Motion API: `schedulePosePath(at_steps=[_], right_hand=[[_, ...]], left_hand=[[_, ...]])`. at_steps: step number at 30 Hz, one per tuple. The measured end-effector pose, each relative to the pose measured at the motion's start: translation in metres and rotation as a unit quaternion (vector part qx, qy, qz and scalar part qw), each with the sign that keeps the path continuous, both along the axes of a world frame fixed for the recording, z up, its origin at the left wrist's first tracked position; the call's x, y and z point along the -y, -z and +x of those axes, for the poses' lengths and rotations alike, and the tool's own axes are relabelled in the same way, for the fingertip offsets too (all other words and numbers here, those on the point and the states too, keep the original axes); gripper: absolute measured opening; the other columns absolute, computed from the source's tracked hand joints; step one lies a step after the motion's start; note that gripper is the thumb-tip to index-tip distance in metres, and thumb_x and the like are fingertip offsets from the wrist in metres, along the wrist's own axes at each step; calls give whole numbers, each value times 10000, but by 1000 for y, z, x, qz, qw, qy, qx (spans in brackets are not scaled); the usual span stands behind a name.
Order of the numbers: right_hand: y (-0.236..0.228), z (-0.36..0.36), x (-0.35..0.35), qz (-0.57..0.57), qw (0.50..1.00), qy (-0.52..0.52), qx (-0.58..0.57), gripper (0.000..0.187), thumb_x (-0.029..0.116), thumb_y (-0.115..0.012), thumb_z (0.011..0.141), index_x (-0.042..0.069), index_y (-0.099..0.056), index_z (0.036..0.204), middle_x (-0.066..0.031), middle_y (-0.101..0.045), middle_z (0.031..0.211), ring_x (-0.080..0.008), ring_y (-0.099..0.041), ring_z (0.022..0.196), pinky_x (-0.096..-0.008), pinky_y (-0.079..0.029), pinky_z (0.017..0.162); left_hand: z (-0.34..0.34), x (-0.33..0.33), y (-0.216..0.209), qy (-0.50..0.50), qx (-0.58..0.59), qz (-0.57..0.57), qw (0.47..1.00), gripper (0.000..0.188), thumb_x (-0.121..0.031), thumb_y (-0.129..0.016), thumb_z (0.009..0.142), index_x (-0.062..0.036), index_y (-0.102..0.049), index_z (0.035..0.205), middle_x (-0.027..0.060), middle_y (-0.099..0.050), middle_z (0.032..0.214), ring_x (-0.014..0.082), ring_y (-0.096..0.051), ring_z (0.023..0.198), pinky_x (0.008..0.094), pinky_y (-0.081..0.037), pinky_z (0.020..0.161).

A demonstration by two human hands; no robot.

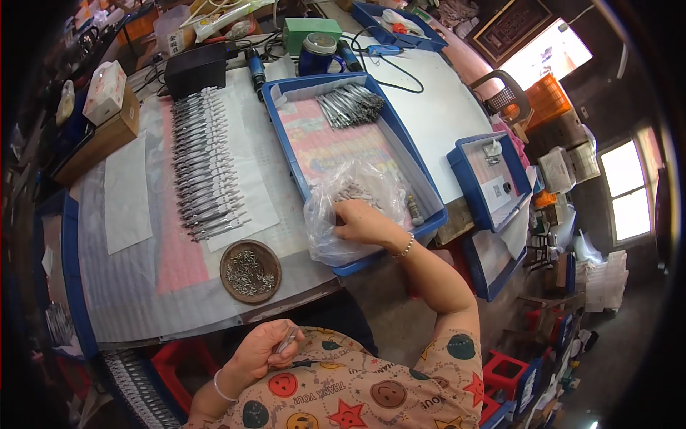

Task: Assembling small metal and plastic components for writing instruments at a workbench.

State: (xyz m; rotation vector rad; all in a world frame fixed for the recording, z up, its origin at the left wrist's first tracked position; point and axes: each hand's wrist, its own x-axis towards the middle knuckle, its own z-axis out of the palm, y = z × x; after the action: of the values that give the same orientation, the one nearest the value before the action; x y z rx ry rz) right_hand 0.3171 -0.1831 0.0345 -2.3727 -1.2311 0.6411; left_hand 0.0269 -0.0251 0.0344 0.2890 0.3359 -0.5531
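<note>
A: Head view, work area first. What do we record?

B: We note a blue tray (416, 166) set at an angle on the tabletop (436, 107). At its far end lies a bundle of metal pieces (350, 105); at its near end sits a clear plastic bag (343, 207) with its mouth open toward the person. We judge this placement keeps the loose stock contained and within reach of the right arm.

A: And to the left of the tray?

B: A long row of metal clips (202, 161) lies side by side on white paper (246, 154), apparently ordered for counting or for the next operation. Just nearer the person stands a round brown dish (250, 272) of small metal parts, close to both hands.

A: State of the right hand?

B: The right hand (364, 223) rests at the bag, fingers curled down into its opening and touching the plastic. We cannot tell whether it grips a part inside; the film and the knuckles hide the fingertips.

A: The left hand?

B: The left hand (261, 354) is held low, near the person's body, below the tabletop edge. It is closed on a small metal clip (288, 339), pinched between thumb and fingers with one end pointing up.
</note>
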Motion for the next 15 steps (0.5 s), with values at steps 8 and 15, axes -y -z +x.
schedulePosePath(at_steps=[8,15], right_hand=[[-8,-23,-5,-14,998,17,58,167,57,-568,682,2,-573,839,-225,-614,812,-403,-590,794,-476,-462,713],[-73,-39,21,153,974,166,5,198,-21,-602,769,5,-535,955,-61,-553,787,-103,-560,696,-234,-466,609]], left_hand=[[0,1,1,14,6,-13,1000,337,-282,-386,1004,16,-542,989,31,-485,630,39,-308,436,177,-269,407],[-9,-6,-1,-12,19,35,999,317,-290,-457,974,16,-535,999,23,-483,645,35,-310,434,169,-266,385]])
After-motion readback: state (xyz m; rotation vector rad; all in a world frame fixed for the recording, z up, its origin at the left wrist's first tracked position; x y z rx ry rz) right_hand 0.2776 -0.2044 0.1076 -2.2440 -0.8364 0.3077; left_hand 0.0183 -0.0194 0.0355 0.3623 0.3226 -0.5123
